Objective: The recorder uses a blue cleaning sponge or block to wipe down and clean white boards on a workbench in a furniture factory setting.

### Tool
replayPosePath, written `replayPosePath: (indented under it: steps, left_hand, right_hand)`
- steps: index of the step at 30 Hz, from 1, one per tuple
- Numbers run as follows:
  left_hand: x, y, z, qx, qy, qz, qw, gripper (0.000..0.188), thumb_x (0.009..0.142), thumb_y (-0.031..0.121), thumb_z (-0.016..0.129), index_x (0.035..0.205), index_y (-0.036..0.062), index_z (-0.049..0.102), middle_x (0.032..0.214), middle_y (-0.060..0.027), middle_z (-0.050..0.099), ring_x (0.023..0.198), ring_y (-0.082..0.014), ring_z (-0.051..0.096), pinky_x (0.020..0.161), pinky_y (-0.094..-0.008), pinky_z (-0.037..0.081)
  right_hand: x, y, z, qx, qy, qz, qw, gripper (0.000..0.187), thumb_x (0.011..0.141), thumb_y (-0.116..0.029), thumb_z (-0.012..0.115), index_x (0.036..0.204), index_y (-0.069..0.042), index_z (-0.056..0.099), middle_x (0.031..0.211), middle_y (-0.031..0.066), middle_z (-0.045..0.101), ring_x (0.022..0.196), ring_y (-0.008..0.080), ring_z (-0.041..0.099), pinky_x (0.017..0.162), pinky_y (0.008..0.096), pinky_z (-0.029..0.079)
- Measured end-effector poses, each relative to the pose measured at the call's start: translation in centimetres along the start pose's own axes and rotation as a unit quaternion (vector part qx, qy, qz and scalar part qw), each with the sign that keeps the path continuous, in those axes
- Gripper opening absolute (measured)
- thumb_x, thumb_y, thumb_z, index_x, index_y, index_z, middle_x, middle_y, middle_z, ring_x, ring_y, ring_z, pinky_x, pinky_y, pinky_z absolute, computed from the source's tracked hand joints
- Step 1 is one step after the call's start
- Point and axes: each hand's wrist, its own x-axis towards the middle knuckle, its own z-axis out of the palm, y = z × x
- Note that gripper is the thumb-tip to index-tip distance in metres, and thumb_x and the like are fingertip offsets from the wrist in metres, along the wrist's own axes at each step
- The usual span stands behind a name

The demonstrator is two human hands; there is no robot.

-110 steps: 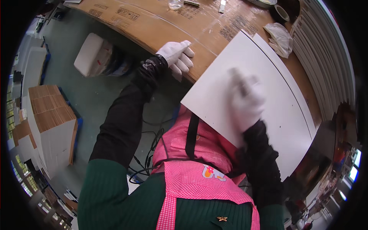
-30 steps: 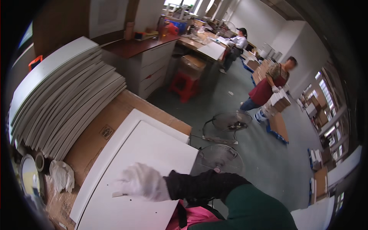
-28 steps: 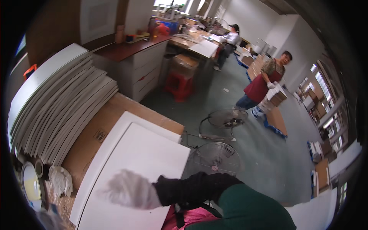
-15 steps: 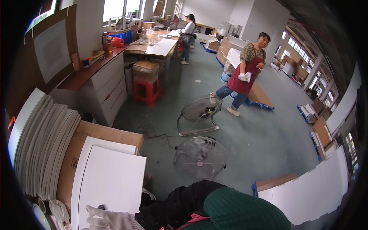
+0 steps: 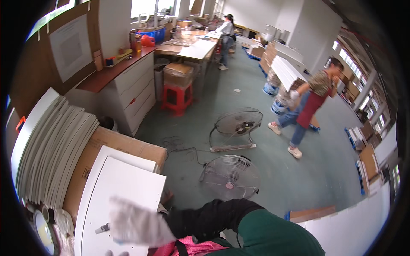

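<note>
My right hand, in a white work glove, is over a white panel on the stack at lower left. Motion blurs its fingers, so their grip is unclear. Close to the fingertips is a small grey object; its kind and whether the hand touches it cannot be made out. Of my left hand, only greyish fingertips show at the bottom edge, over the same panel. A few small dark holes or specks mark the panel's face.
Many thin white boards stand on edge beside a cardboard box. Two floor fans stand ahead with a loose cable. A co-worker in a red apron walks at right. A red stool bears a carton.
My right hand has risen and moved slightly right over the panel. The fingertips at the bottom edge have come into view. The co-worker has turned and stepped rightward. The view has shifted a little.
</note>
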Motion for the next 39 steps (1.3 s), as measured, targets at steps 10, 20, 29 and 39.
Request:
replayPosePath:
  steps: [10, 20, 29, 39]
  left_hand:
    - [-5.4, -7.6, 4.8, -0.532, 0.035, -0.357, 0.767, 0.030, 0.102, 0.024, 0.056, 0.121, 0.0000, 0.060, 0.104, -0.0121, 0.069, 0.081, -0.0178, 0.066, 0.073, -0.0302, 0.056]
    - [-0.1, -10.3, 1.7, 0.420, 0.155, -0.004, 0.894, 0.082, 0.067, 0.028, 0.081, 0.139, 0.0091, 0.047, 0.147, -0.0234, 0.045, 0.140, -0.0543, 0.033, 0.111, -0.0636, 0.035]
    - [2.5, -11.9, 2.8, 0.464, 0.102, 0.018, 0.880, 0.065, 0.071, 0.031, 0.078, 0.124, 0.0037, 0.053, 0.141, -0.0254, 0.048, 0.137, -0.0460, 0.042, 0.112, -0.0670, 0.033]
    - [0.7, -13.1, 1.8, 0.432, 0.051, 0.006, 0.900, 0.041, 0.090, 0.010, 0.059, 0.131, 0.0073, 0.059, 0.142, -0.0227, 0.052, 0.135, -0.0464, 0.043, 0.109, -0.0665, 0.035]
  right_hand:
    - [2.2, 21.8, 1.5, 0.779, 0.088, 0.403, 0.472, 0.031, 0.104, -0.029, 0.053, 0.117, -0.002, 0.061, 0.104, 0.0097, 0.067, 0.094, 0.0215, 0.065, 0.089, 0.0361, 0.052]
    - [4.7, 25.2, 10.6, 0.766, 0.041, 0.526, 0.367, 0.028, 0.104, -0.030, 0.054, 0.125, -0.012, 0.061, 0.103, 0.0080, 0.067, 0.091, 0.0213, 0.064, 0.078, 0.0326, 0.050]
    - [6.4, 25.0, 16.5, 0.775, 0.005, 0.449, 0.444, 0.033, 0.102, -0.027, 0.057, 0.130, -0.011, 0.055, 0.116, 0.0088, 0.063, 0.098, 0.0188, 0.061, 0.079, 0.0301, 0.046]
    - [9.3, 25.6, 19.4, 0.750, 0.007, 0.495, 0.438, 0.030, 0.101, -0.023, 0.059, 0.127, -0.009, 0.057, 0.120, 0.0103, 0.062, 0.102, 0.0200, 0.060, 0.088, 0.0328, 0.048]
